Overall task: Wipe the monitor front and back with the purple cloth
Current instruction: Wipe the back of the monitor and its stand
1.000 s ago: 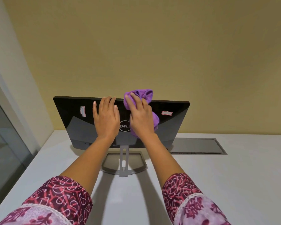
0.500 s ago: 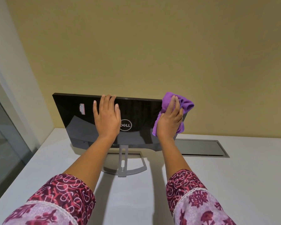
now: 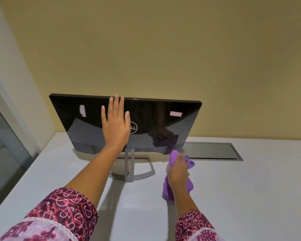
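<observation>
Monitor (image 3: 155, 115) back shown; screen side hidden.
Left hand (image 3: 116, 126), fingers flat, half-covers the logo (image 3: 134, 129); right hand (image 3: 178, 171) grasps the purple cloth (image 3: 173, 156), fingers mostly hidden.

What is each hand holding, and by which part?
The right hand grips the cloth near its bunched upper end, the rest trailing below the wrist. The left hand holds nothing, lying flat on the back of the monitor.

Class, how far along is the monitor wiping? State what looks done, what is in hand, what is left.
Done, seemingly: the monitor back, which faces the viewer; the purple cloth rubbed it a moment ago. In hand: the left hand lies flat on that back, while the right hand grips the cloth, now off the panel, near the table. Left: perhaps the front, facing the wall, unseen.
</observation>
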